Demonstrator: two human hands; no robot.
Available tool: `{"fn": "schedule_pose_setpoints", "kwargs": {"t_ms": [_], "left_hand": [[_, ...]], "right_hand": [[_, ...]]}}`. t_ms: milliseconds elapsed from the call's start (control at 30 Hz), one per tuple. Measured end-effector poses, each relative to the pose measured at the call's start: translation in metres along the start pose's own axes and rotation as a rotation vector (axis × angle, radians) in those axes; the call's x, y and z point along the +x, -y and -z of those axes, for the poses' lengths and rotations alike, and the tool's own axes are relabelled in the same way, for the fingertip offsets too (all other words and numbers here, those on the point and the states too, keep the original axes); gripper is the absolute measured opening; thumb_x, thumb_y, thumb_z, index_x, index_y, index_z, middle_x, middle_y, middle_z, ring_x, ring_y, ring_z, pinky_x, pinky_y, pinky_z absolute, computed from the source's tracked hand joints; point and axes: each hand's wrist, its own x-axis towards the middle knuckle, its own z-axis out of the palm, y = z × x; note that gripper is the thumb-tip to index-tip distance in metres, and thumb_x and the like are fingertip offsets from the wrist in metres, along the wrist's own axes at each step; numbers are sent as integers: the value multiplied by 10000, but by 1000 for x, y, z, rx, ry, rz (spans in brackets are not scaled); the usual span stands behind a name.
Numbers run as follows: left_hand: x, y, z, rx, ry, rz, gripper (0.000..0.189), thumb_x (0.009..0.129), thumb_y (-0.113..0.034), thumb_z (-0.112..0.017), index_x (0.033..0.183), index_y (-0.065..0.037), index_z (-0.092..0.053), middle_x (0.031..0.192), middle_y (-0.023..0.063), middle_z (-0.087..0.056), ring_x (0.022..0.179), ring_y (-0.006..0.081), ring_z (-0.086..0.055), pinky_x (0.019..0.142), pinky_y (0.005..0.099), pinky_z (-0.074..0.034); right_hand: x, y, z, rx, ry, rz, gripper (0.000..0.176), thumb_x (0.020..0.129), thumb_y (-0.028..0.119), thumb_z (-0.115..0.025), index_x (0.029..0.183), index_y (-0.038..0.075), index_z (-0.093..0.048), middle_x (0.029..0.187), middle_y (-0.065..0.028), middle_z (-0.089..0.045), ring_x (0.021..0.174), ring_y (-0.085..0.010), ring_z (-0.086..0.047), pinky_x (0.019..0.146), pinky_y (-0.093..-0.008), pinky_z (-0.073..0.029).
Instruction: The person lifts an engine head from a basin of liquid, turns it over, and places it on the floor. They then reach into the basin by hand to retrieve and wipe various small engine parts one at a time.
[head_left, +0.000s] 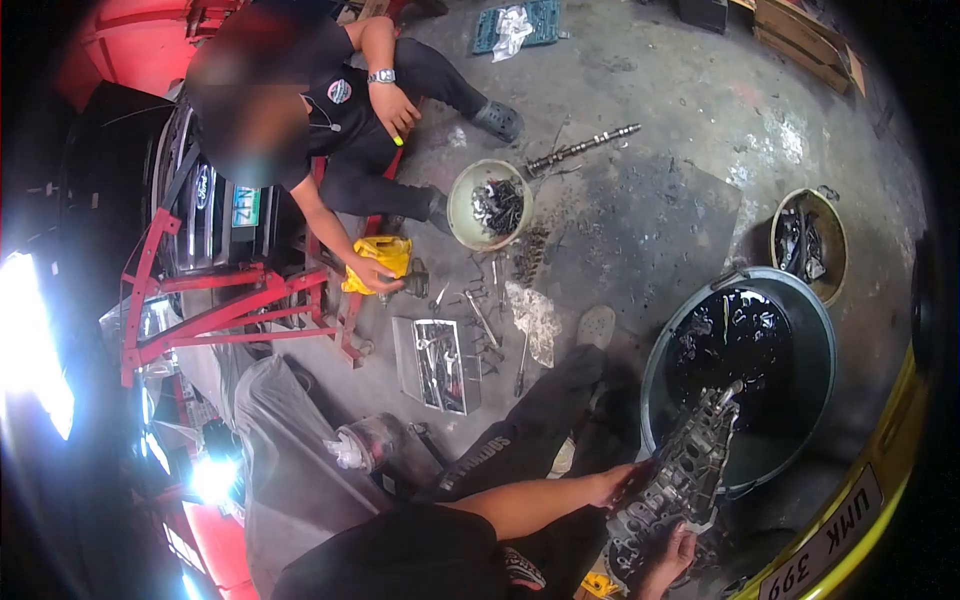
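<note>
Left hand (618, 483) and right hand (672, 553), set apart, both clasp the grimy grey metal cylinder head (692, 455), which leans on the near rim of the round steel basin (812, 400) of black liquid on the concrete floor (640, 200)

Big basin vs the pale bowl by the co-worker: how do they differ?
Size: the basin is far wider than the pale bowl.
Contents: the basin holds black liquid; the bowl holds a heap of small metal parts.
Load: a cylinder head, gripped by the left hand and right hand, leans on the basin's rim; nothing leans on the bowl.
Both are round and sit on the concrete floor.
</note>
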Motion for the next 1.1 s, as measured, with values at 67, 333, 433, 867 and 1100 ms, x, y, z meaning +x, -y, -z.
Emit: {"fn": "schedule_pose_setpoints", "kwargs": {"t_ms": [67,333,433,867,1100], "left_hand": [[13,8,0,-59,107,-12,472,970,-485,-490,1262,-129,-596,1143,79,-665,915,216,-678,697,380,-579],[-3,-6,-42,-141,-44,100,388,970,-374,-489,1125,-59,-652,1077,101,-694,921,214,-686,778,401,-580],[-23,-6,-81,-185,-44,-89,361,976,-316,-490,1102,-24,-659,1042,124,-701,906,224,-691,815,388,-568],[-92,-8,-133,-506,40,-37,424,990,-336,-462,1218,-11,-612,1185,156,-653,1047,291,-644,974,447,-487],[-152,-22,-145,-630,469,-72,483,986,-358,-443,1311,-8,-514,1205,181,-613,1113,301,-606,932,429,-525]], "right_hand": [[-3,-2,4,35,13,-59,309,979,268,-585,765,79,-466,725,43,-440,675,-72,-397,593,-229,-327],[-10,6,3,19,9,-68,195,986,223,-580,906,49,-544,737,59,-446,649,-50,-382,555,-219,-293],[-6,-12,15,-86,-53,19,315,986,296,-569,755,112,-456,661,38,-442,571,-65,-395,507,-228,-327],[-53,43,17,-173,3,98,236,961,241,-600,815,82,-506,738,51,-462,682,-64,-392,599,-234,-326],[-104,107,-19,-161,140,70,275,874,219,-710,919,46,-501,835,1,-511,764,-104,-467,697,-265,-397]]}}
